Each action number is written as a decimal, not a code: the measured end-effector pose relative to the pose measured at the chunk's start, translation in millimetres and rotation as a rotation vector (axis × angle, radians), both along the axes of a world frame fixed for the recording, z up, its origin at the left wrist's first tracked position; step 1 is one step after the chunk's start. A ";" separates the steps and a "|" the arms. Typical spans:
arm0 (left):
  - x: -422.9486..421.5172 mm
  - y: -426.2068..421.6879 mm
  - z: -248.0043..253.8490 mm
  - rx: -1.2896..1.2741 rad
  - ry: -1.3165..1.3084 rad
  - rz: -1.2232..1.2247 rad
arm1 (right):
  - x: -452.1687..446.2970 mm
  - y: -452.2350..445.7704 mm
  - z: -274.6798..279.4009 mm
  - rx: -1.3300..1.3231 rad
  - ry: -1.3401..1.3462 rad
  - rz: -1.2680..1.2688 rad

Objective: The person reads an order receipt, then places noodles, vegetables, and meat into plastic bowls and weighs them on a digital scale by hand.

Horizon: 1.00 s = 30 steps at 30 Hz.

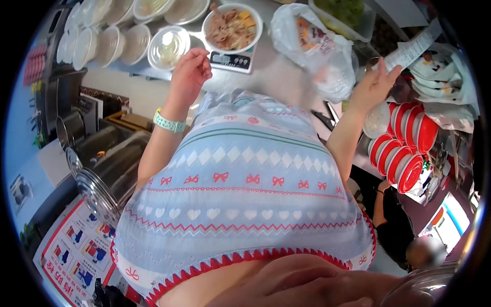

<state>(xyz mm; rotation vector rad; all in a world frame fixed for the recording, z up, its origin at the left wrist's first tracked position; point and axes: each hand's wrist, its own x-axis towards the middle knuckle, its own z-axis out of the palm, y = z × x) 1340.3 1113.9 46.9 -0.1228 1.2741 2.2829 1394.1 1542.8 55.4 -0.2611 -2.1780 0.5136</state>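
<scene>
My left hand (191, 77), with a pale green watch on its wrist, hangs with curled fingers and nothing visible in them. It is beside a clear-lidded bowl (168, 48) and a digital scale (230, 60). A white bowl (232, 28) of shredded meat and yellow cubes sits on the scale. At the right, my right hand (376, 84) holds a long white printed paper slip (413, 50) between thumb and fingers. A knotted plastic bag (319, 53) with things inside lies on the counter between my hands.
Several lidded bowls (110, 46) line the counter's left. A tub of greens (348, 18) stands behind. Red-rimmed bowls (409, 128) are stacked at the right, below white bags (440, 77). Scissors (326, 118) lie near my right forearm. Metal pots (102, 176) stand left; another person's arm (379, 204) shows lower right.
</scene>
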 end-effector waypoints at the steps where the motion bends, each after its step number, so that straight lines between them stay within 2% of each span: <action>1: 16.7 22.0 -0.3 -0.003 -0.001 0.046 | 9.8 31.9 1.0 -0.024 0.088 -0.037; 2: 17.5 18.6 -3.8 0.005 -0.008 0.087 | 4.2 40.2 3.3 -0.037 0.171 -0.077; 3: 20.5 14.1 -5.6 0.003 -0.007 0.099 | -1.3 54.1 2.9 0.092 0.192 -0.113; 4: 24.5 8.8 -7.0 0.007 -0.019 0.092 | -4.5 58.4 2.1 0.097 0.180 -0.120; 6: 27.1 -0.1 -7.2 -0.040 0.002 0.101 | -8.8 59.5 5.1 -0.010 0.254 -0.084; 7: 27.7 -2.4 -8.6 -0.030 0.008 0.092 | -6.4 53.3 6.4 0.091 0.241 -0.131; 10: 31.7 20.4 -16.4 -0.183 0.167 -0.081 | 14.1 33.3 2.2 0.051 0.207 -0.086; 12: 18.8 57.5 -27.6 -0.158 0.277 -0.324 | 18.5 4.6 -0.2 -0.345 0.473 0.074; 13: 11.9 93.5 -10.2 -0.190 0.349 -0.396 | 32.7 9.0 -4.3 -0.031 0.359 0.037; 14: 3.9 125.7 7.7 -0.231 0.499 -0.510 | 44.6 -14.2 2.3 -0.220 0.274 -0.035; 16: -11.2 200.2 41.0 -0.102 0.660 -0.446 | 57.1 -45.0 12.3 -0.375 0.342 0.107; 18: -20.6 249.9 91.8 0.066 0.568 -0.461 | 72.8 -66.3 20.0 -0.428 0.297 0.265; 20: -30.4 282.3 141.2 0.364 0.398 -0.443 | 83.0 -75.0 25.7 -0.446 0.308 0.291; 21: -29.5 291.6 163.7 0.403 0.480 -0.381 | 82.9 -76.3 29.9 -0.484 0.288 0.332; 22: -44.6 325.2 148.6 0.405 0.466 -0.388 | 78.6 -53.1 9.8 -0.487 0.279 0.320; 24: -62.5 339.8 166.1 0.361 0.483 -0.354 | 81.3 -55.0 16.2 -0.775 0.315 0.494; 25: -71.6 350.3 168.4 0.399 0.577 -0.332 | 82.3 -49.6 15.9 -0.790 0.303 0.591; 26: -87.3 365.2 167.1 0.398 0.587 -0.334 | 83.9 -44.0 15.9 -0.787 0.313 0.595; 28: -119.4 395.6 158.9 0.262 0.818 -0.238 | 93.0 -36.7 14.2 -0.688 0.313 0.503; 30: -138.7 416.3 164.5 0.198 0.906 -0.157 | 103.4 -21.8 -3.9 -0.749 0.300 0.474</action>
